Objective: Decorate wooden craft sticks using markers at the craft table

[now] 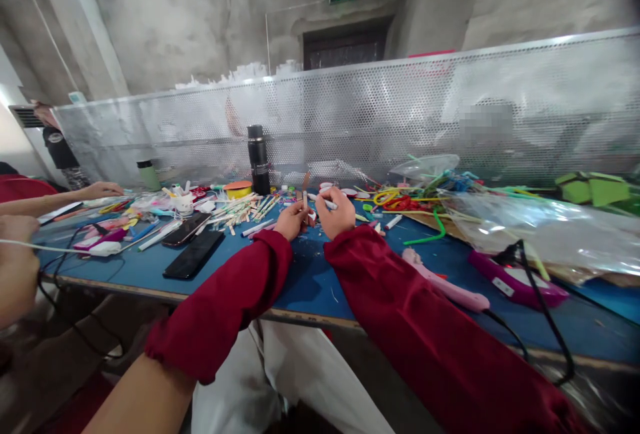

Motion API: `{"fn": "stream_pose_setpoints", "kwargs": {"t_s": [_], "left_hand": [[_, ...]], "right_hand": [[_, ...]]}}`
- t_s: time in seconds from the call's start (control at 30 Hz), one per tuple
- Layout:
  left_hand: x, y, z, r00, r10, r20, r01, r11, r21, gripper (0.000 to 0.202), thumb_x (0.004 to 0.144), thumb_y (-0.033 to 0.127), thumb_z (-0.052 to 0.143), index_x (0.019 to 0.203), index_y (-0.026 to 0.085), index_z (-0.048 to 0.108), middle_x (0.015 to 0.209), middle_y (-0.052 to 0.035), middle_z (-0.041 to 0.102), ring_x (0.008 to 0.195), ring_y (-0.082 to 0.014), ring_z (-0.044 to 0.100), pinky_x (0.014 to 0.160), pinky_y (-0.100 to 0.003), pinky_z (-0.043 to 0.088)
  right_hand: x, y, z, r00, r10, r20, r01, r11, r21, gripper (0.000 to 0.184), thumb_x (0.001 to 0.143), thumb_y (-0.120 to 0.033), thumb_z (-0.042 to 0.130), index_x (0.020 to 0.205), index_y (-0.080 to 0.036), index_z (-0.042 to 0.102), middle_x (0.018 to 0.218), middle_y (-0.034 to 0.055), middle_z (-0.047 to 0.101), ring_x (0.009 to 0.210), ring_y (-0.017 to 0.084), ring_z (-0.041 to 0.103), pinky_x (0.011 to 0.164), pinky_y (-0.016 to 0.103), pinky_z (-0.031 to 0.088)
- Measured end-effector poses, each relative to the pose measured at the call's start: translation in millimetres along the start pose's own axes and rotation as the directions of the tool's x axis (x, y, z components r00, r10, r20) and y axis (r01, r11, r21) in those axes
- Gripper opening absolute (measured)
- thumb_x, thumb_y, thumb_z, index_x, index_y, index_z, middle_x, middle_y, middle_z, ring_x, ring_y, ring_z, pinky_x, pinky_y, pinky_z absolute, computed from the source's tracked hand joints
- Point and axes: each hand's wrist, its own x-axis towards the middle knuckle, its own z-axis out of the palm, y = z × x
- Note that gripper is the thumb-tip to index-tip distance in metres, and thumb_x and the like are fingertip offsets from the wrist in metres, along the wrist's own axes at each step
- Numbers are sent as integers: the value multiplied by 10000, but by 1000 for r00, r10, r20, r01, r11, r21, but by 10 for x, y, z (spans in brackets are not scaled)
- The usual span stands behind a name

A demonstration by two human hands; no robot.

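My left hand [289,223] is closed on a small flat craft stick [305,199] that stands up from the fingertips. A brown strip [305,181] shows just above it; whether the two are joined I cannot tell. Close by on the right, my right hand [339,215] grips a white marker pen [330,205], its end pointing toward the left hand. Both hands hover low over the blue table [307,287]. The fine detail between the fingertips is too small to make out.
Two black phones [194,254], loose sticks [245,211] and a black flask [258,161] are on the left. A pink corded tool [450,287], a purple corded device [517,281] and plastic bags [550,231] lie right. A co-worker's hand [17,267] is at far left.
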Motion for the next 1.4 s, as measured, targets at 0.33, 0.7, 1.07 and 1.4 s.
{"fn": "stream_pose_setpoints", "kwargs": {"t_s": [0.33, 0.7, 1.07, 1.4], "left_hand": [[4, -12, 0, 1000, 7, 9, -7, 1000, -8, 195, 872, 351, 591, 806, 170, 557, 564, 24, 628, 336, -57, 426, 370, -192, 276], [10, -26, 2, 1000, 11, 11, -11, 1000, -2, 223, 853, 379, 617, 797, 173, 552, 554, 29, 615, 336, -60, 430, 366, -194, 283], [23, -54, -1, 999, 29, 16, -29, 1000, -12, 239, 838, 392, 640, 799, 172, 555, 557, 34, 611, 333, -55, 434, 364, -191, 267], [13, -45, -4, 999, 28, 21, -28, 1000, -10, 212, 843, 364, 628, 796, 171, 553, 553, 32, 611, 333, -60, 434, 364, -198, 268]], "right_hand": [[5, -19, -9, 1000, -21, -3, 21, 1000, 14, 120, 856, -285, 527, 750, -239, 561, 743, 0, 627, 748, 168, 576, 725, 301, 445], [18, -57, -26, 1000, 2, -1, -2, 1000, 28, 122, 842, -284, 528, 737, -237, 571, 734, 3, 642, 713, 167, 577, 697, 299, 438], [11, -74, -27, 1000, -5, 15, 4, 998, 65, 136, 840, -274, 517, 716, -232, 557, 719, -5, 625, 694, 154, 565, 684, 287, 433], [6, -68, -10, 1000, -31, 7, 30, 999, 43, 144, 848, -281, 527, 714, -233, 548, 709, -6, 627, 684, 154, 564, 665, 284, 415]]}}
